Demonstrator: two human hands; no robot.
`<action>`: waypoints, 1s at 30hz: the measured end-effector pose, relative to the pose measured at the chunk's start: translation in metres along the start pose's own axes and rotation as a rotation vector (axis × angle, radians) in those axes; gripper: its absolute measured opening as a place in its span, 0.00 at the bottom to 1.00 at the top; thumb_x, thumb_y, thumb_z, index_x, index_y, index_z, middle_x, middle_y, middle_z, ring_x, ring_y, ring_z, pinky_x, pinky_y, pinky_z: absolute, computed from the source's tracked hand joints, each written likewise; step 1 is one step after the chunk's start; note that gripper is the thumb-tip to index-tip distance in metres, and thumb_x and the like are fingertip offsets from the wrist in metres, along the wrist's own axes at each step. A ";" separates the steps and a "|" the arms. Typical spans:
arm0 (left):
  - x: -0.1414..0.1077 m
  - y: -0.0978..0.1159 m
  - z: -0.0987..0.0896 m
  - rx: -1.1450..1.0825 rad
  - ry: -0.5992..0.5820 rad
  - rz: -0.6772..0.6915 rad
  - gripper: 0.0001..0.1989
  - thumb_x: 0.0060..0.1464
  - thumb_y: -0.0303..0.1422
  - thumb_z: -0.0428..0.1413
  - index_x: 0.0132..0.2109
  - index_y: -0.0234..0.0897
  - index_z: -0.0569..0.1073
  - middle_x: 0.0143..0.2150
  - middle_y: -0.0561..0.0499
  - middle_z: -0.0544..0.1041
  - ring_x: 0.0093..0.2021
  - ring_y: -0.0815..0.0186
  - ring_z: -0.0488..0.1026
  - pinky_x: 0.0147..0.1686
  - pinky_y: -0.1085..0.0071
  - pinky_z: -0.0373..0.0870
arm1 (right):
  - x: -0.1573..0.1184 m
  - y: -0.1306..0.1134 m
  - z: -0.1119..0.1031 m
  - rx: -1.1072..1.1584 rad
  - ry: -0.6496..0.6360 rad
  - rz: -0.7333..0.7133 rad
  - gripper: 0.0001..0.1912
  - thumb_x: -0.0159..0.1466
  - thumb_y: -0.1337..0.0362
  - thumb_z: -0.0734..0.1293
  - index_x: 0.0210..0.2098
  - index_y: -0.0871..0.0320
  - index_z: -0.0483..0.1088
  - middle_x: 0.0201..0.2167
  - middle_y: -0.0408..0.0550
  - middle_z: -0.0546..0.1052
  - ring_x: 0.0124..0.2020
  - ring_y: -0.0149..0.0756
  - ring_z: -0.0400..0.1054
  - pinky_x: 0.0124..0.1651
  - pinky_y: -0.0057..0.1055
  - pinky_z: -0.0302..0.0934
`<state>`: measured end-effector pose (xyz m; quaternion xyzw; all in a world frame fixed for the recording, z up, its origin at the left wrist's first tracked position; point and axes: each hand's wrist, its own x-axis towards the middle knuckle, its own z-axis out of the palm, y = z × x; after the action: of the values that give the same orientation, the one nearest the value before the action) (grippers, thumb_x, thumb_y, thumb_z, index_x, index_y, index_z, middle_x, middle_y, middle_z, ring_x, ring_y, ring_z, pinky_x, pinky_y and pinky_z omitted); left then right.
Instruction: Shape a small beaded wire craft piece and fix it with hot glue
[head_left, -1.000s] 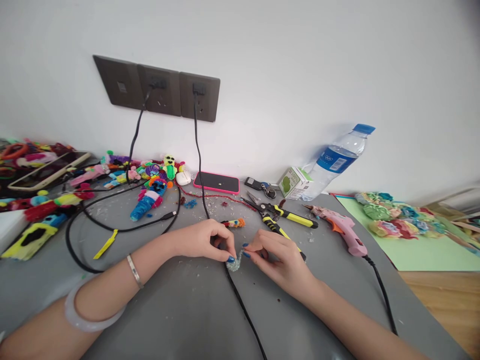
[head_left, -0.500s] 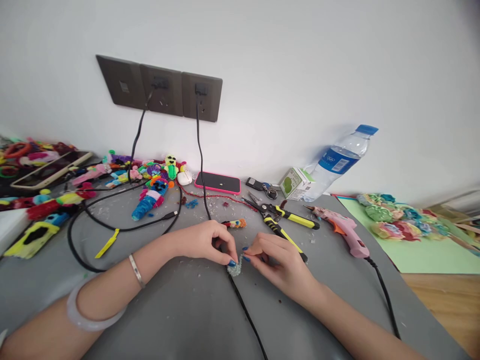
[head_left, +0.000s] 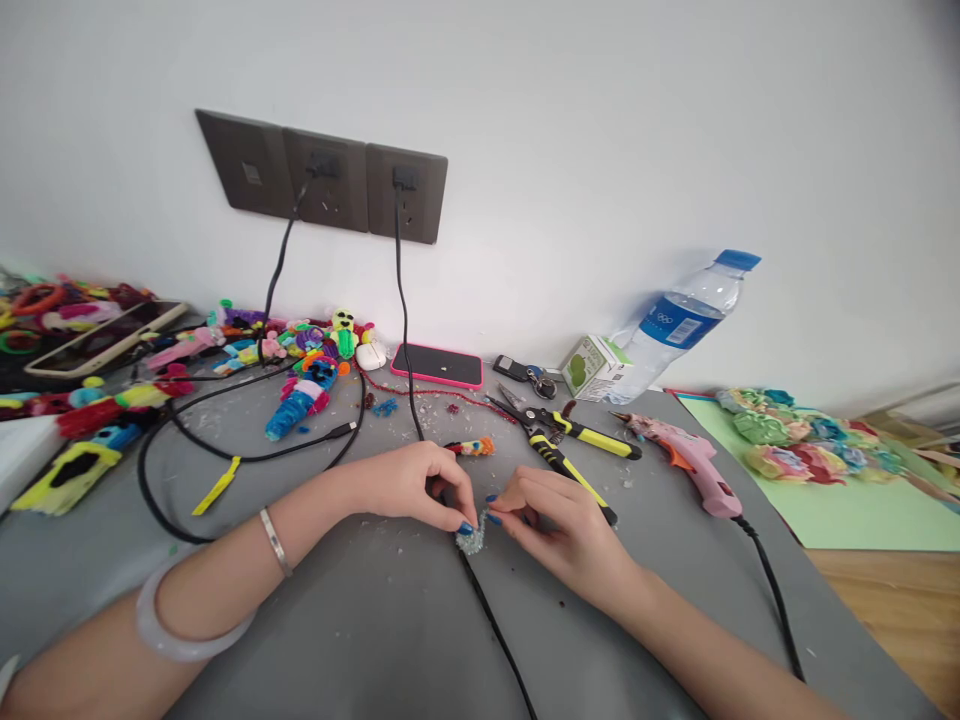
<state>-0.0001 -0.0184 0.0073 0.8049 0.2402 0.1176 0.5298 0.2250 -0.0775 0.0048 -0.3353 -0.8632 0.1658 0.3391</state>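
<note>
Between my hands is a small curl of pale silvery-green pipe cleaner [head_left: 471, 541], just above the grey table and over a black cable. My left hand [head_left: 420, 487] is closed, with thumb and fingers pinching the coiled part. My right hand [head_left: 551, 520] pinches the thin upper end between thumb and forefinger. Behind my hands lies a small orange and multicoloured fuzzy piece [head_left: 472, 447]. Close to my right hand are the pliers [head_left: 574, 440] with yellow and black handles, their jaws apart.
A pink glue gun [head_left: 694, 460] lies on the right, its cord trailing forward. A water bottle [head_left: 679, 320] leans on the wall beside a small carton [head_left: 594, 367]. Colourful pipe-cleaner figures [head_left: 300, 395] and a looped black cable [head_left: 150, 490] fill the left. A pink-edged phone [head_left: 437, 366] lies at the back.
The whole view has shifted very slightly. Both hands keep the same pinch on the pipe cleaner, with no other visible movement.
</note>
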 end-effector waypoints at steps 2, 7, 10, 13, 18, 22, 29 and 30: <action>0.000 0.000 0.000 0.000 0.003 0.002 0.05 0.50 0.29 0.61 0.35 0.39 0.82 0.30 0.52 0.77 0.31 0.69 0.63 0.30 0.75 0.59 | 0.001 -0.001 0.000 0.000 -0.003 0.001 0.07 0.67 0.70 0.63 0.32 0.58 0.69 0.24 0.45 0.72 0.24 0.31 0.64 0.26 0.28 0.55; -0.001 -0.001 0.000 0.014 0.006 0.006 0.05 0.51 0.30 0.61 0.35 0.39 0.82 0.30 0.52 0.77 0.31 0.69 0.63 0.30 0.75 0.59 | 0.001 -0.001 -0.001 0.001 0.001 -0.004 0.07 0.67 0.70 0.63 0.33 0.58 0.69 0.24 0.45 0.72 0.24 0.31 0.64 0.26 0.28 0.55; -0.001 -0.001 0.000 0.008 0.001 0.007 0.05 0.51 0.30 0.61 0.35 0.39 0.82 0.30 0.52 0.77 0.31 0.69 0.63 0.31 0.75 0.59 | 0.001 0.000 0.000 0.003 -0.003 -0.004 0.06 0.67 0.70 0.64 0.32 0.58 0.69 0.23 0.44 0.71 0.24 0.30 0.63 0.26 0.27 0.54; -0.001 -0.001 0.000 0.003 0.001 0.009 0.05 0.51 0.30 0.61 0.35 0.39 0.82 0.30 0.52 0.78 0.31 0.69 0.63 0.30 0.75 0.59 | 0.001 0.000 0.000 0.003 -0.002 -0.006 0.06 0.67 0.70 0.64 0.32 0.58 0.69 0.23 0.44 0.70 0.24 0.30 0.62 0.26 0.27 0.54; 0.000 0.000 0.000 0.003 0.000 -0.004 0.06 0.50 0.29 0.61 0.35 0.39 0.82 0.30 0.52 0.78 0.32 0.69 0.64 0.31 0.75 0.59 | 0.001 -0.001 0.000 0.001 -0.002 -0.006 0.07 0.68 0.69 0.63 0.32 0.58 0.69 0.23 0.44 0.70 0.24 0.30 0.62 0.26 0.27 0.54; 0.000 -0.001 0.000 0.007 0.000 -0.004 0.05 0.50 0.29 0.61 0.35 0.39 0.82 0.30 0.52 0.78 0.32 0.68 0.64 0.31 0.75 0.60 | 0.001 -0.001 0.000 -0.003 0.002 -0.006 0.07 0.68 0.69 0.63 0.32 0.58 0.69 0.23 0.44 0.70 0.23 0.31 0.62 0.25 0.27 0.54; -0.001 0.000 0.000 0.001 0.002 0.010 0.05 0.51 0.29 0.61 0.35 0.39 0.82 0.30 0.52 0.78 0.31 0.69 0.64 0.30 0.75 0.59 | 0.002 -0.002 -0.001 0.008 0.002 0.002 0.08 0.68 0.68 0.62 0.32 0.57 0.69 0.23 0.45 0.71 0.24 0.32 0.64 0.26 0.28 0.55; -0.001 0.000 0.000 0.000 0.002 0.011 0.05 0.51 0.29 0.61 0.35 0.39 0.82 0.30 0.52 0.78 0.31 0.69 0.64 0.30 0.75 0.59 | 0.002 -0.002 -0.001 0.008 0.001 0.003 0.08 0.68 0.68 0.63 0.32 0.57 0.69 0.23 0.45 0.71 0.24 0.32 0.64 0.26 0.28 0.55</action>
<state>-0.0007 -0.0184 0.0074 0.8059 0.2363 0.1214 0.5290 0.2235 -0.0773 0.0073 -0.3354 -0.8618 0.1698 0.3405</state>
